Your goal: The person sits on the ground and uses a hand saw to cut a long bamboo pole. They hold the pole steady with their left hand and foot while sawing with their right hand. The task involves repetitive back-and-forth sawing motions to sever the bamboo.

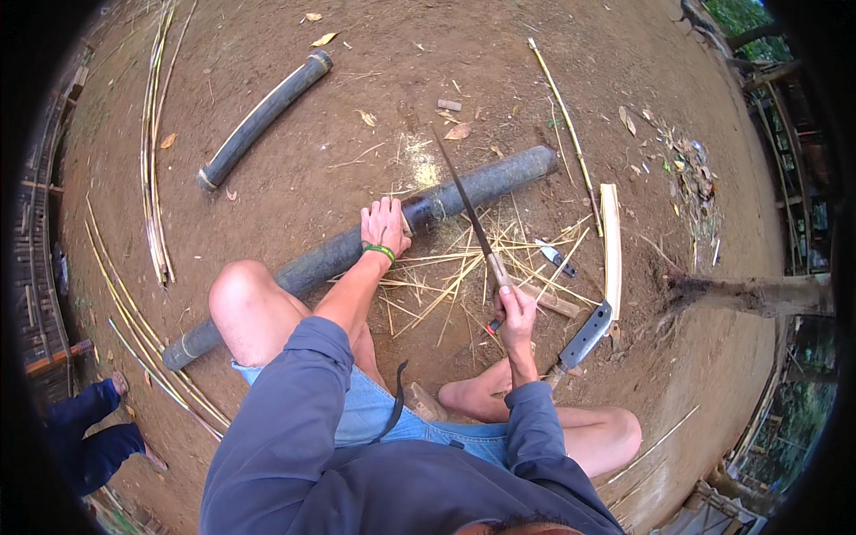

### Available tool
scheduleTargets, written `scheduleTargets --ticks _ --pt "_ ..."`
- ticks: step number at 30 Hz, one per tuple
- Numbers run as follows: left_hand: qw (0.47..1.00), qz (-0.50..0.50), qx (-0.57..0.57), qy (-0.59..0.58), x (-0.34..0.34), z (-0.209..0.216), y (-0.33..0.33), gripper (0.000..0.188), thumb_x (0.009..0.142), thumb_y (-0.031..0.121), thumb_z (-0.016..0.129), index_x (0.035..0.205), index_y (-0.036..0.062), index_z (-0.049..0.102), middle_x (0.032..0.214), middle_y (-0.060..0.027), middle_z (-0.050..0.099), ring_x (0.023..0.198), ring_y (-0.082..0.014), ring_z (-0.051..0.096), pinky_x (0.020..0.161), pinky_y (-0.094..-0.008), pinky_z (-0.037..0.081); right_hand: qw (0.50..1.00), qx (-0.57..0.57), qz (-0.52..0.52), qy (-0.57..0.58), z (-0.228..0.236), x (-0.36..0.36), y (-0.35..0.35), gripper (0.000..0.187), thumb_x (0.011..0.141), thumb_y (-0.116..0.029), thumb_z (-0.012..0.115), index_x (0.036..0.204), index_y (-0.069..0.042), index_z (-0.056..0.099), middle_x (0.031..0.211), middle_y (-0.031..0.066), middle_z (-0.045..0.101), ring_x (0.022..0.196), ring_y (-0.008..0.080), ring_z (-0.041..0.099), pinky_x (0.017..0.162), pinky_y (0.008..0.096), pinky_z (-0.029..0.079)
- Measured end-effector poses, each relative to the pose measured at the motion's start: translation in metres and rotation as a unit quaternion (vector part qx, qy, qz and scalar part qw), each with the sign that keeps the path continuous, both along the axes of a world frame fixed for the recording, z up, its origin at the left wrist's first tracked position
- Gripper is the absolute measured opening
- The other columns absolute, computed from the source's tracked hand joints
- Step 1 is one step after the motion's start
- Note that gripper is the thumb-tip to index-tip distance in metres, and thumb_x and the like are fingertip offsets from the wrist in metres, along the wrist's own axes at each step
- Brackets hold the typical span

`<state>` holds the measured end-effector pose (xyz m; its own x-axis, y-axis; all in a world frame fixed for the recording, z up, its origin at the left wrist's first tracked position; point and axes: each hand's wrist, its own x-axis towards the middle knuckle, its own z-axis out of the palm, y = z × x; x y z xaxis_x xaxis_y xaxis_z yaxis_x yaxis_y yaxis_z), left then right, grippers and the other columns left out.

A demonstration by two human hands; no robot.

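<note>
A long dark bamboo pole (325, 261) lies aslant on the ground before me, running beneath my bent left knee. My left hand (385, 223), with a green band at the wrist, presses on top of it, fingers curled over the bamboo. In my right hand (514, 318) is the wooden handle of a hand saw. The saw's narrow, tapering blade (470, 209) points away from me and crosses over the pole, right of a dark, wet-looking band. Whether the teeth touch the bamboo I cannot tell. Pale sawdust (423, 162) lies just beyond the pole.
Thin bamboo strips (455, 272) are scattered between the pole and my legs. A small knife (556, 257) lies there. Right of it are a broad blade with holes (586, 337) and a pale split length (611, 241). Another bamboo section (265, 120) lies far left. Someone's legs (94, 432) show at left.
</note>
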<state>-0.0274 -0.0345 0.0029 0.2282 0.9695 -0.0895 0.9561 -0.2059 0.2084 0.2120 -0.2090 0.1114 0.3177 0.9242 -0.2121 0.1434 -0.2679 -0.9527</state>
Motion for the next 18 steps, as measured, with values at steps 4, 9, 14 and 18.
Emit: scheduleTargets --ticks 4,9,14,18 --pt "0.996 0.084 -0.017 -0.029 0.007 -0.010 0.001 0.077 0.059 0.047 0.091 0.115 0.0084 0.057 0.117 -0.0129 0.059 0.116 -0.0317 0.056 0.099 -0.0466 0.043 0.998 -0.050 0.037 -0.021 -0.041 0.007 0.005 0.042 0.100 -0.032 0.060 0.069 -0.003 0.056 0.058 -0.0027 0.045 0.055 0.0079 0.040 0.051 0.0287 0.029" --pt "0.978 0.152 -0.101 -0.105 0.026 -0.006 0.015 0.088 0.070 0.066 0.078 0.128 0.0028 0.055 0.124 -0.0197 0.063 0.118 -0.0349 0.058 0.104 -0.0484 0.043 0.997 -0.075 0.035 0.009 -0.047 -0.002 0.014 0.042 0.098 -0.033 0.062 0.072 0.000 0.058 0.059 -0.0017 0.045 0.057 0.0095 0.038 0.053 0.0320 0.029" --pt "0.982 0.141 -0.056 -0.109 0.030 -0.012 0.018 0.078 0.075 0.070 0.069 0.121 0.0077 0.065 0.118 -0.0167 0.068 0.116 -0.0335 0.061 0.103 -0.0474 0.043 0.995 -0.078 0.052 -0.016 -0.064 0.004 0.022 0.040 0.098 -0.029 0.062 0.072 0.000 0.056 0.058 -0.0005 0.046 0.056 0.0101 0.040 0.053 0.0316 0.029" --pt "0.979 0.161 -0.034 -0.116 0.035 -0.016 0.019 0.074 0.077 0.070 0.068 0.117 0.0085 0.069 0.114 -0.0168 0.069 0.111 -0.0338 0.064 0.102 -0.0466 0.045 0.995 -0.078 0.064 0.003 -0.068 0.005 0.028 0.040 0.098 -0.028 0.062 0.071 0.001 0.056 0.058 0.0002 0.046 0.055 0.0110 0.040 0.052 0.0328 0.030"
